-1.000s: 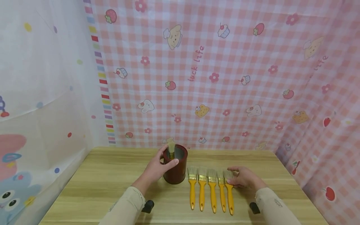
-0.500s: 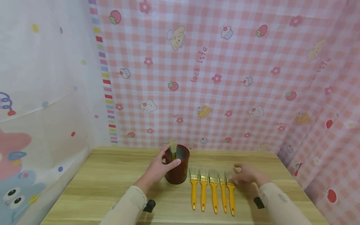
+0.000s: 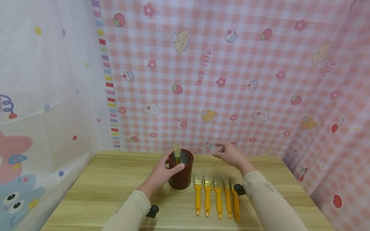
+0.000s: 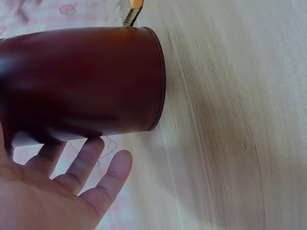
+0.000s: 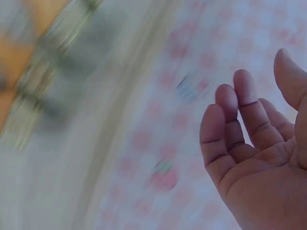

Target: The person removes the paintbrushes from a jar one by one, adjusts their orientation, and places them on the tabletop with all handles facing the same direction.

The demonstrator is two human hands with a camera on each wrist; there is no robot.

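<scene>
My left hand holds a dark red cylindrical holder by its upper part, thumb on the near side of the rim. The holder stands upright, and a paintbrush leans inside it, bristles up. In the left wrist view the holder fills the upper left, with several fingers along its side. My right hand is raised behind the row of brushes, right of the holder and holding nothing. The right wrist view shows this hand with loosely bent fingers.
Several yellow-handled paintbrushes lie side by side on the wooden table, bristles toward the back. The right wrist's black camera mount overlaps the rightmost brush. A pink checked curtain hangs behind the table.
My right hand has left the rightmost brush, rising back and to the left toward the holder with nothing in it. The left hand and the holder have stayed put.
</scene>
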